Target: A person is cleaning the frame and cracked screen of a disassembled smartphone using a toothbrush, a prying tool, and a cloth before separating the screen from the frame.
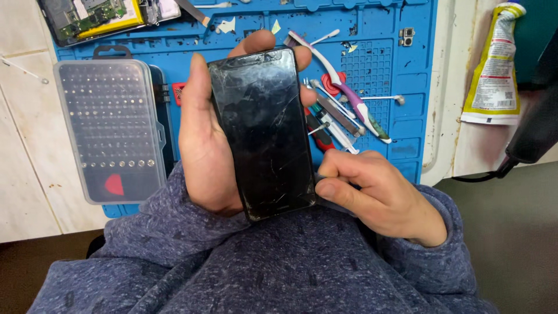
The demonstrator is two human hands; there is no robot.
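The left hand point(203, 139) cradles a black smartphone point(261, 131), screen up, glass cracked all over. Thumb lies along the phone's left edge; fingertips point(256, 42) curl over its top end. The phone is held above the person's lap, in front of the near edge of the blue work mat point(378, 75), touching neither.

The right hand point(372, 195) is at the phone's lower right corner, thumb and forefinger pressed together against that edge. Whether a tool sits between them I cannot tell.

On the mat: a clear plastic bit case point(110, 131) along the left edge; a toothbrush point(343, 87), tweezers and small drivers point(328, 125) mid-mat, behind the phone; an opened device with a yellow battery point(99, 14) at the far left corner. A crumpled tube point(494, 64) lies on the tabletop beyond the mat's right edge.
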